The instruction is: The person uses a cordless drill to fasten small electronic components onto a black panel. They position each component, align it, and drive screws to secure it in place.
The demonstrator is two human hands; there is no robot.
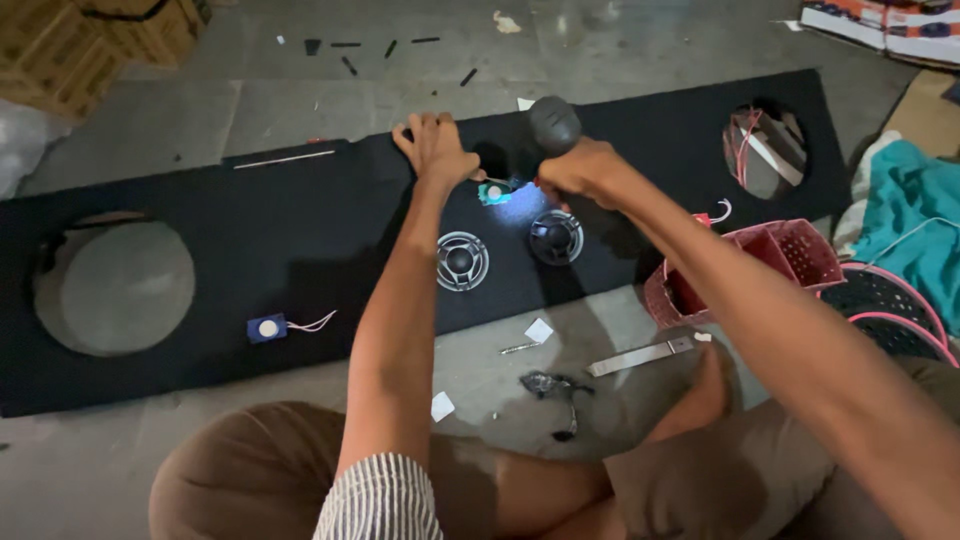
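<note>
Cardboard box [880, 22] with a red and white printed side lies at the floor's far right corner. Long black felt-covered board [300, 240] (two round cutouts) carries two shiny dome tweeters [462, 260]. Left hand [432, 148] presses flat beside a small teal-lit part [494, 192]; right hand [580, 170] grips a dark power tool [553, 124] over it.

Two round speakers [508, 250] below hands.
</note>
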